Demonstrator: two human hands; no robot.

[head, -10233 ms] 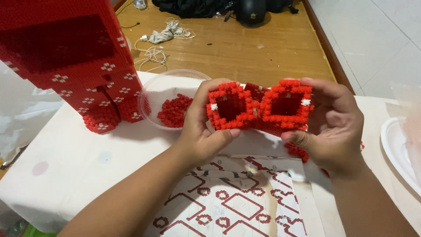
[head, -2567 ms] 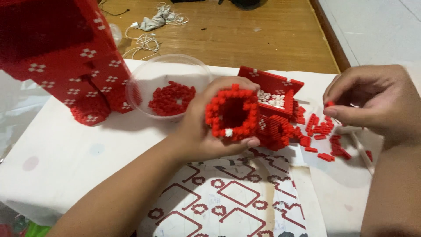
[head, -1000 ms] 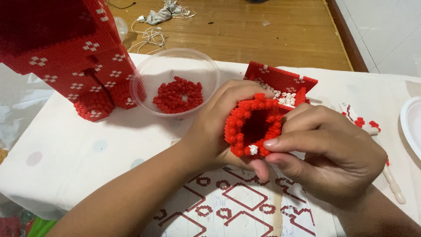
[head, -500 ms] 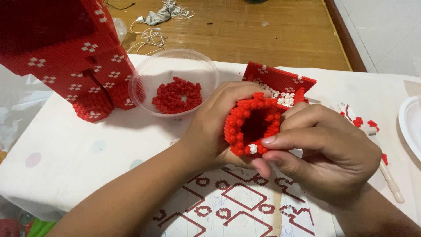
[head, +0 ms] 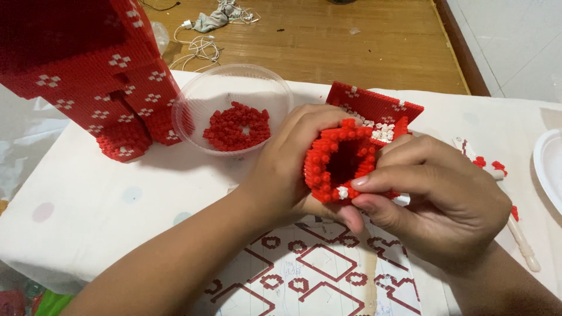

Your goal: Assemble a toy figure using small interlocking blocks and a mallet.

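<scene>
— Barely anything had shifted since half a second earlier: both hands stayed clamped on the red bead ring at the centre of the frame. How did the fingers sit?

— In the head view, the left hand was wrapped around the ring's left side, fingers curled over its top. The right hand pinched the lower right edge, thumb and forefinger closed beside a single white bead.

— And around it?

— Just behind the ring lay a flat red bead panel with white beads on it. Upper left of centre stood a clear plastic bowl holding loose red beads, and at far upper left a tall red bead structure. A printed pattern sheet lay below the hands, a white plate at the right edge.
</scene>
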